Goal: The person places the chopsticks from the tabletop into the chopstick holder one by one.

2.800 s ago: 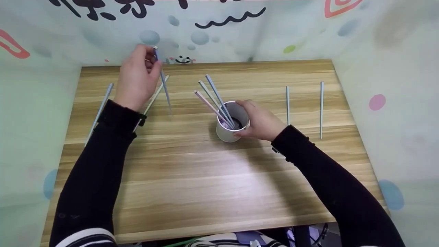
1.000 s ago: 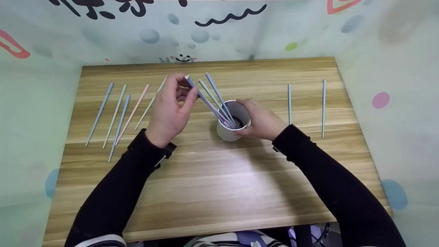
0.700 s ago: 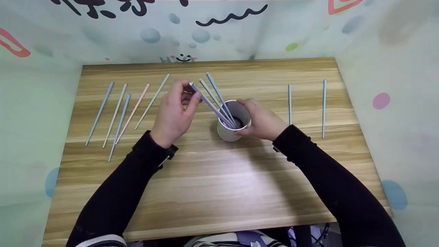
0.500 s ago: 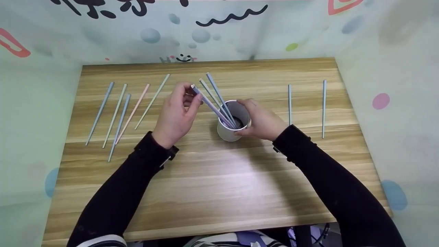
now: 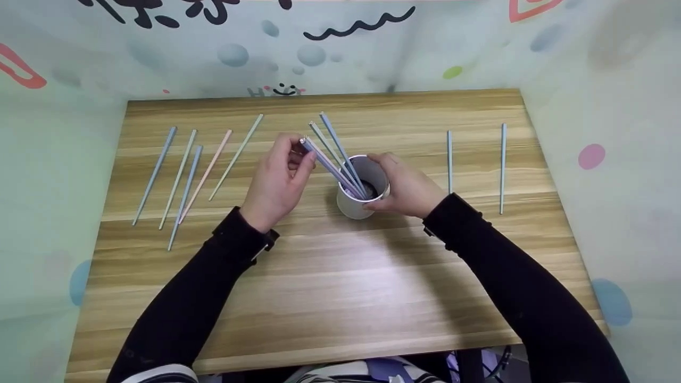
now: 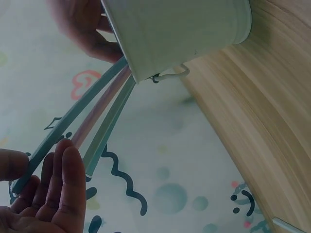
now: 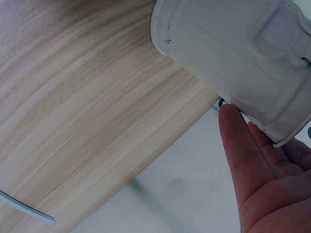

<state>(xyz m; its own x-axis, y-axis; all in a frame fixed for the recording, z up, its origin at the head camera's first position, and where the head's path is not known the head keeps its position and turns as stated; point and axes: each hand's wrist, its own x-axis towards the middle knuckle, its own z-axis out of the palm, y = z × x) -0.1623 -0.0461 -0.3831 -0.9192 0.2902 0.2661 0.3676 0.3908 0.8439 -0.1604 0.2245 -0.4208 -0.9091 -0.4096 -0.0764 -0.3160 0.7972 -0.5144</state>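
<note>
We pinch a chopstick near its top with the left hand, frame centre; the right hand grips the cup. The chopstick looks light, stiff and slick, so the upper-end pinch suits.

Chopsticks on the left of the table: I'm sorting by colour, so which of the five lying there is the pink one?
The pink chopstick is fourth from the left, between a blue one and a pale green one; the others are blue or green.
</note>
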